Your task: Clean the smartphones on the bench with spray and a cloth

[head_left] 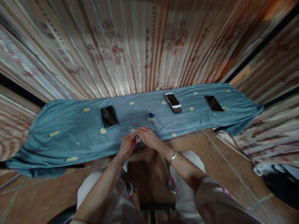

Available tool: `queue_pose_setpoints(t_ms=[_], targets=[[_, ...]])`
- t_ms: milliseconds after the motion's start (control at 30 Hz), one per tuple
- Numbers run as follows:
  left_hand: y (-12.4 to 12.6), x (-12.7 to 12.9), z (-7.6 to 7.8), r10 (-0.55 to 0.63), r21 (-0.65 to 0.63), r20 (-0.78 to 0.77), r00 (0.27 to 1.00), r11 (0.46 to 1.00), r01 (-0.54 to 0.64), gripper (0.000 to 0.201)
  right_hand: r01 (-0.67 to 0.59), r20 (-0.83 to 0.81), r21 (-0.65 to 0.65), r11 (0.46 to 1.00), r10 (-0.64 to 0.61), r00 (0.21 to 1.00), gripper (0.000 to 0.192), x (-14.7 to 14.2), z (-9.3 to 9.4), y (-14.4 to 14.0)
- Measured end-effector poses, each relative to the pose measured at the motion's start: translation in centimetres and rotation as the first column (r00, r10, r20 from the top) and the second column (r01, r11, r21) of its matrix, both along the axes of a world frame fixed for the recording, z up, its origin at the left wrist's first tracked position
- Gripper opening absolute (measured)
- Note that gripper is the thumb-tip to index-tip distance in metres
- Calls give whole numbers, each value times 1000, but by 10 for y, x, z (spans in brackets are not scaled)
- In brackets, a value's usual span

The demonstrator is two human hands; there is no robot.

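One pale scrap [133,130] between two hands

The left hand [128,143] and right hand [147,136], with one bracelet [173,157] on the right wrist, meet at the middle of the near edge of the cloth-covered surface [88,127]. Both have their fingers closed on the small, crumpled scrap.

Just right of them, one clear bottle [157,122] lies with its blue cap [151,115] toward the far edge; what it holds cannot be made out.

Four phones are on the surface. One black phone [109,117] lies left of the hands. Toward the far edge, right of the middle, one white phone [173,100] rests on one dark phone [177,109], partly covering it. A fourth phone [213,103] lies near the right end.

Beyond the far edge hangs a patterned curtain [137,46].
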State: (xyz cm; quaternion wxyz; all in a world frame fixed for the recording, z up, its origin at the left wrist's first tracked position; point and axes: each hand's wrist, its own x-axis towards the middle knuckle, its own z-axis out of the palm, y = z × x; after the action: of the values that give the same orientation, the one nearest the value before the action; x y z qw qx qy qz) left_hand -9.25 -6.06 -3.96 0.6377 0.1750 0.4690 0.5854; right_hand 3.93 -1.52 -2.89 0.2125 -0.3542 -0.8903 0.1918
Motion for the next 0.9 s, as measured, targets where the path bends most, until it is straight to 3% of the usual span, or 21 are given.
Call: queue_pose_setpoints(t_ms=[167, 267, 333, 433, 500, 567, 733, 833, 900], targets=[[-6, -3, 3, -3, -30, 5, 1000, 1000, 4, 12, 101, -102, -60, 993, -107, 989, 22, 6, 1, 14], [-9, -7, 8, -18, -33, 21, 1000, 999, 19, 8, 138, -274, -261, 956, -210, 938, 15, 9, 1, 24], [-10, -10, 13, -37, -20, 39, 999, 999, 38, 4, 115, -382, -476, 872, -323, 866, 11, 9, 1, 28], [-11, -13, 18, -47, -18, 61, 997, 999, 48, 11, -35, -453, -759, 650, -488, 746, 11, 6, 2, 30], [-12, -15, 21, -31, -18, 61, 998, 999, 33, 14, -205, -494, -836, 508, -536, 684, 17, 4, 6, 27], [-14, -17, 22, -21, -4, 58, 998, 1000, 22, 15, -344, -530, -845, 410, -557, 639, 23, 1, 9, 23], [-18, -26, 24, -15, -11, 60, 998, 1000, 16, 18, -434, -487, -868, 242, -590, 644, 15, -9, 10, 15], [-18, -34, 25, -8, -23, 22, 1000, 1000, 8, 25, -433, -473, -875, 216, -574, 668, 7, -14, 7, 12], [-17, -41, 23, 26, -36, -52, 998, 999, -28, 31, -424, -480, -875, 236, -547, 686, 7, -17, 6, 11]])
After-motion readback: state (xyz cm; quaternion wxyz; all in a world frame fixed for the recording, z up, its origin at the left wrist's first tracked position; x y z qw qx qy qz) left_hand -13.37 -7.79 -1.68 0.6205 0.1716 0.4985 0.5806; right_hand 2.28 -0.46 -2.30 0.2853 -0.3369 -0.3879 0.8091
